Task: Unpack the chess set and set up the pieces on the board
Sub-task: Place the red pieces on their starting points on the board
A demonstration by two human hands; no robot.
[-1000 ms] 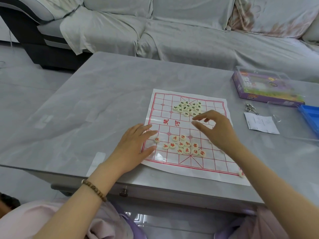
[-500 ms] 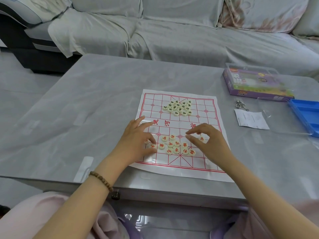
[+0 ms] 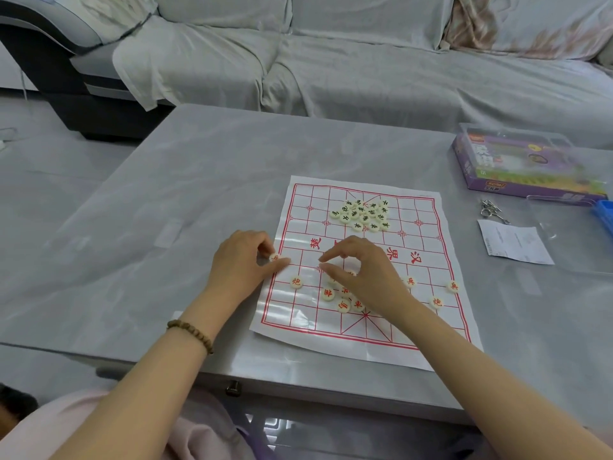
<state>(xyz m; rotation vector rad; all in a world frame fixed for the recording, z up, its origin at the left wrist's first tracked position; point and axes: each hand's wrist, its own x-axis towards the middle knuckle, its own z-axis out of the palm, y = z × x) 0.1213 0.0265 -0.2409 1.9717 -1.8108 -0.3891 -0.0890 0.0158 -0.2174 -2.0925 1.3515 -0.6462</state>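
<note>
A white paper board point(image 3: 428, 247) with a red grid lies on the grey table. Several black-lettered pieces point(image 3: 363, 214) sit bunched near its far edge. Red-lettered pieces are spread over the near half, one at the left point(image 3: 296, 282), a few in the middle point(image 3: 344, 306) and some at the right point(image 3: 453, 286). My left hand point(image 3: 243, 263) pinches a red piece point(image 3: 274, 257) at the board's left edge. My right hand point(image 3: 365, 273) hovers over the middle red pieces, thumb and forefinger apart with nothing between them, hiding some pieces.
A purple game box point(image 3: 517, 171) stands at the back right, with metal rings point(image 3: 489, 209), a paper slip point(image 3: 514, 244), a clear lid and a blue tray point(image 3: 605, 214) near it. A covered sofa point(image 3: 365, 61) runs behind the table. The table's front edge is just below the board.
My left hand has taken a red piece and carried it to the board's left edge. My right hand has shifted left over the red group. Red pieces now lie spread out rather than bunched.
</note>
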